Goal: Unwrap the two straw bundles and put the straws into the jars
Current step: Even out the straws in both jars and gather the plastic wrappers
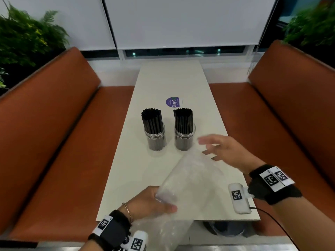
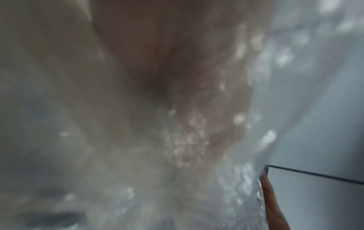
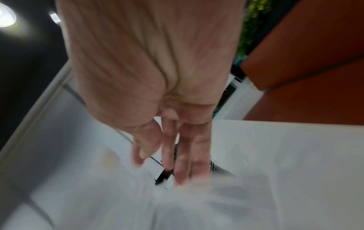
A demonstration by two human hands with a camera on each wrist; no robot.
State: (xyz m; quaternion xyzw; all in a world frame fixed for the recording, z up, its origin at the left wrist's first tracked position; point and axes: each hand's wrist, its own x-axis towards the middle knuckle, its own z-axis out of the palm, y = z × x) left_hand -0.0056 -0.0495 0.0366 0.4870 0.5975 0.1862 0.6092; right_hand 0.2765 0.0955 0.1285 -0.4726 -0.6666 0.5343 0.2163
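Already both clear round plastic jars, the left jar [image 1: 156, 137] and the right jar [image 1: 184, 137], are standing side by side near the middle of the long white bench [image 1: 168, 80], each packed with upright black straws [image 1: 152, 120], so the filling looks done and only the wrapping is left over. That clear crinkled plastic wrapper [image 1: 184, 180] is lying slantwise over the near end of the bench and hanging past its near edge. The left hand [image 1: 150, 201] is gripping its lower part just above the near edge, thumb curled over the film; in the left wrist view the film is pressing right against the lens, so the fingers themselves cannot be made out there. The right hand [image 1: 224, 149] is hovering above the wrapper's far tip, close by the right jar, fingers [image 3: 197, 149] spread loosely and holding nothing, blurred with motion.

By the look of it, the film is handling as almost weightless, limp and slick, collapsing wherever it is not supported, so bunching it or pinching a gathered fold is likely to hold better than a flat touch. The jars, light and top-heavy with straws, are looking easy to tip, and the right hand is passing near one.
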